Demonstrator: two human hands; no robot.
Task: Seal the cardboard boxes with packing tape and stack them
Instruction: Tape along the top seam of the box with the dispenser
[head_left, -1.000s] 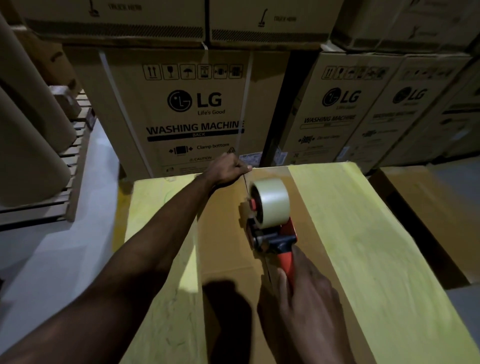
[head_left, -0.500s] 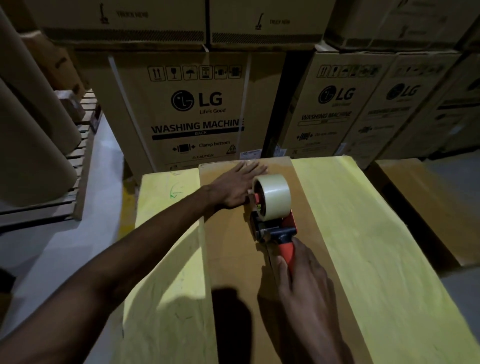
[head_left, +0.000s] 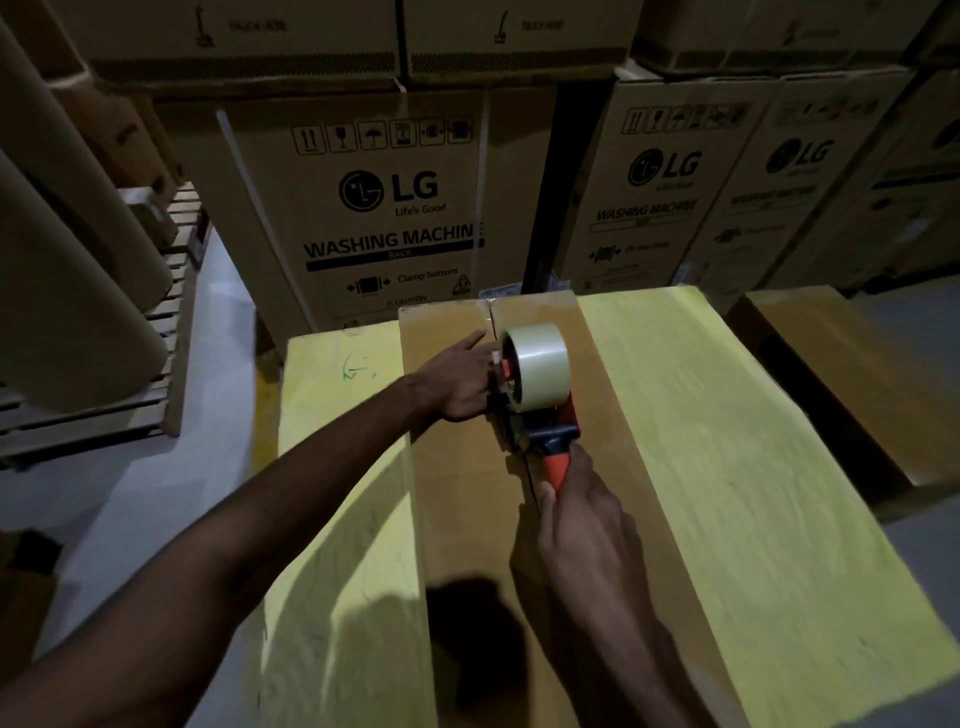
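The tape dispenser (head_left: 535, 410) hides some fingers of the left hand (head_left: 457, 379) and the stretch of seam beneath it. The right hand (head_left: 582, 519) covers most of the orange handle. The cardboard box (head_left: 467, 519) runs off the bottom edge, so its near end is unseen. Small print on the right-hand cartons (head_left: 810, 208) is blurred, and the cardboard rolls (head_left: 67, 291) are cut off at the left.

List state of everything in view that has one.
cardboard box: flaps closed, seam looks untaped on the person's side.
tape dispenser: upright on the seam, held by its handle.
tape roll: mounted on the dispenser.
left hand: rests on the box beside the dispenser, fingers partly hidden.
right hand: grips the dispenser handle.
LG boxes: closed, stacked.
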